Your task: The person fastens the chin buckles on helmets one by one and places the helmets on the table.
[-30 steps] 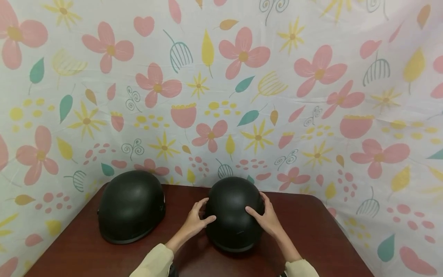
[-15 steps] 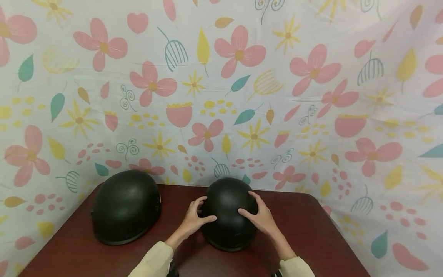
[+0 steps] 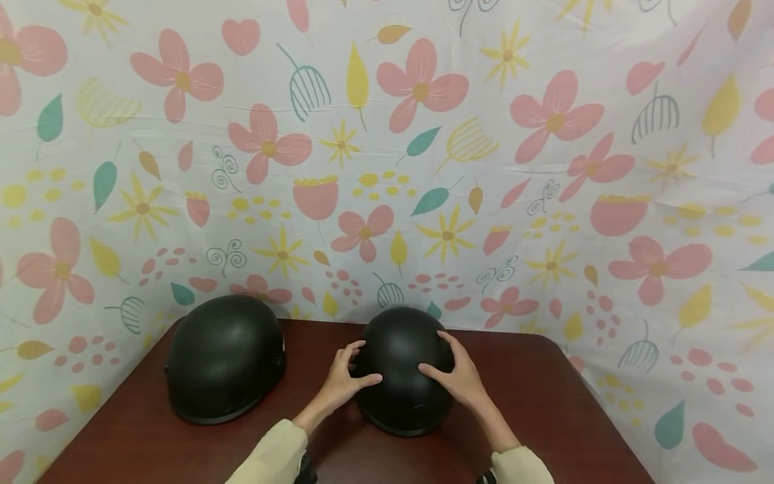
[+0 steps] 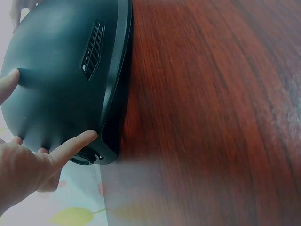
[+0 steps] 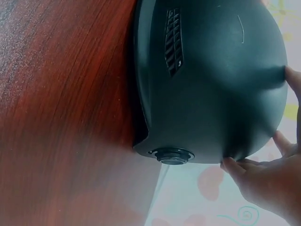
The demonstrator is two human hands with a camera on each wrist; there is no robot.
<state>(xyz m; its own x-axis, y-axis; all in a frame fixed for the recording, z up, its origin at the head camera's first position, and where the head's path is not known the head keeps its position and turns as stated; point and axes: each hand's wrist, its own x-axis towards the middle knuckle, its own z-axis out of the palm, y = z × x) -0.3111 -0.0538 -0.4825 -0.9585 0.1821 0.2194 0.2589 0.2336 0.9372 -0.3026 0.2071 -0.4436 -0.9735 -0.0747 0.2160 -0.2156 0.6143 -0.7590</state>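
Observation:
A matte black helmet (image 3: 402, 403) stands dome-up on the dark red-brown table, its rim right at the tabletop. My left hand (image 3: 343, 378) holds its left side, thumb toward the near face and fingers spread along the shell. On the opposite side my right hand (image 3: 461, 378) holds it, with thumb and fingers bent around the dome. A ridged side vent (image 4: 94, 49) shows in the left wrist view. The right wrist view shows a round black knob (image 5: 174, 156) near the rim and a thin pale scratch (image 5: 241, 29) on the shell. The helmet's inside is hidden.
A second black helmet (image 3: 226, 363) rests on the table (image 3: 532, 430) to the left, a short distance from my left hand. Close behind the table's back edge hangs a white cloth (image 3: 387, 161) printed with flowers and leaves, which also runs along both sides.
Since a second ago, the right hand has shifted slightly left and onto the near face of the helmet. The view swung slightly right and partly back. Both helmets remain in place on the table.

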